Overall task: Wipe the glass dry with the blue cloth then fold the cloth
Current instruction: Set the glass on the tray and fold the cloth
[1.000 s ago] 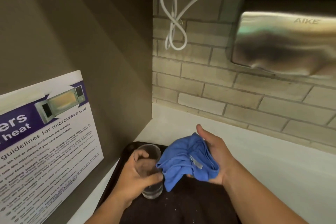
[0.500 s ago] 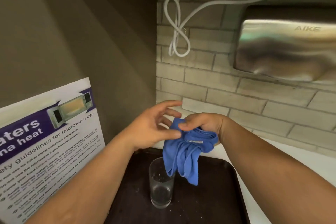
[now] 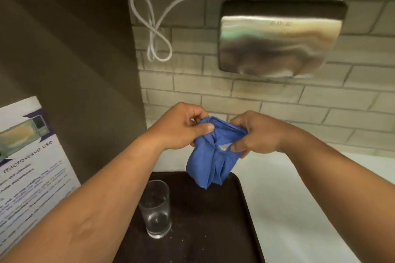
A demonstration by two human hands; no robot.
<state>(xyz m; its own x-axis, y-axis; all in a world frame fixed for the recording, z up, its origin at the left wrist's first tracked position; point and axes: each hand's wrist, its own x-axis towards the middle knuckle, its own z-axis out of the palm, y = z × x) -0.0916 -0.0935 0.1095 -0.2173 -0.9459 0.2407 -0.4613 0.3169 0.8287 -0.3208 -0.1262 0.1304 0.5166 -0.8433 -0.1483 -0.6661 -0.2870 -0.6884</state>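
Note:
The blue cloth (image 3: pixel 210 156) hangs bunched in the air above the far edge of a dark tray (image 3: pixel 205 220). My left hand (image 3: pixel 181 128) pinches its upper left part between thumb and fingers. My right hand (image 3: pixel 254 134) grips its upper right part, next to a small white label. A clear empty glass (image 3: pixel 155 209) stands upright on the tray's left side, below my left forearm, touched by neither hand.
The tray lies on a white counter (image 3: pixel 299 198) in a corner. A steel hand dryer (image 3: pixel 275 38) and a looped white cable (image 3: pixel 154 34) hang on the brick wall behind. A microwave guidelines poster (image 3: pixel 32 166) leans at the left.
My left hand let go of the glass, which now stands on the tray, and rose to take hold of the cloth. Both hands have lifted the cloth higher.

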